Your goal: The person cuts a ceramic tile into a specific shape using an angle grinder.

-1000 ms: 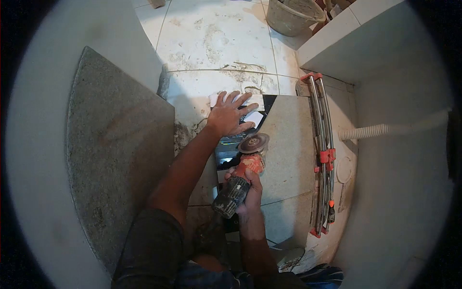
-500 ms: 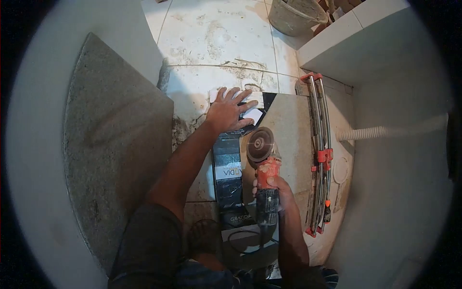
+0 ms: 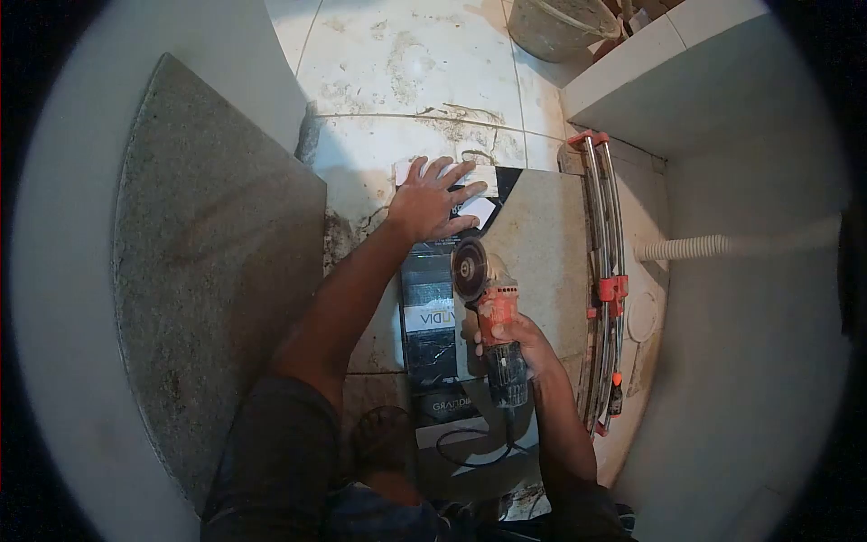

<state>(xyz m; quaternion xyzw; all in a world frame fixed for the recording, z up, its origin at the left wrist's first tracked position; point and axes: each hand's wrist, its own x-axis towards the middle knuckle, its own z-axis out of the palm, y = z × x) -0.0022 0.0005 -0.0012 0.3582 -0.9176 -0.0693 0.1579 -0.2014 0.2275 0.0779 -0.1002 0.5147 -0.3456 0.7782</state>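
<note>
Firstly, our right hand [image 3: 518,340], closed around the red-and-black body of one angle grinder [image 3: 498,312], its disc [image 3: 470,268] foremost; whether the disc touches anything beneath, we cannot tell. Our left hand [image 3: 428,203], grasping nothing, laid flat with fingers spread over one white strip [image 3: 488,172] and black printed packaging [image 3: 429,348]; its contents we cannot see. Just right of these, one large grey-beige tile [image 3: 551,230], flat, the grinder over its left part. Behind the grinder, one dark cord [image 3: 463,466], looped. Along the tile's right side, one tile cutter [image 3: 612,287] with steel rails; past it, one ribbed hose [image 3: 684,247]. On our left, one grey slab [image 3: 217,271] against the wall [image 3: 237,54]. Farthest off, one dirty bucket [image 3: 545,34], open-topped, grey inside; contents or caked coating, we cannot tell.
</note>
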